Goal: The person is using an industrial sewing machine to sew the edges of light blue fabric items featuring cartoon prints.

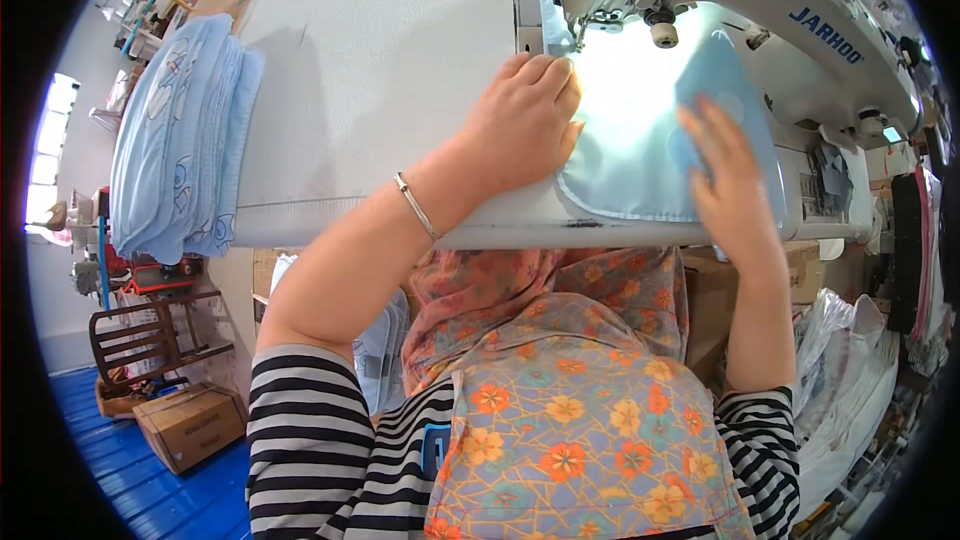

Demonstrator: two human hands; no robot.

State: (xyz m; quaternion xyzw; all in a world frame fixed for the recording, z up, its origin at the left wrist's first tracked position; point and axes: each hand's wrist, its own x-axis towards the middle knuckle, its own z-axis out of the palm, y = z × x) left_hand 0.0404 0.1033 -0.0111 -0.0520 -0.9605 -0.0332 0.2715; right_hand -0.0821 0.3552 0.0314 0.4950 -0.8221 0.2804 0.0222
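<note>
Blue cloth is on the worktop, partly under the sewing machine. Prob. v. light & soft, a bit slippery given the sheen; likely creases easily, so not fragile but floppy. Best hold: L edge w/ 1 hand, other flat on R side. L hand: fingers curled together at L edge, can't tell if pinching. R hand: fingers spread over R side, blurred.

A light blue fabric piece is laid out on the pale table beneath the sewing machine, its left edge set near the needle, its rounded lower-left corner placed close to the table's front edge, its middle whitened by bright light.
</note>
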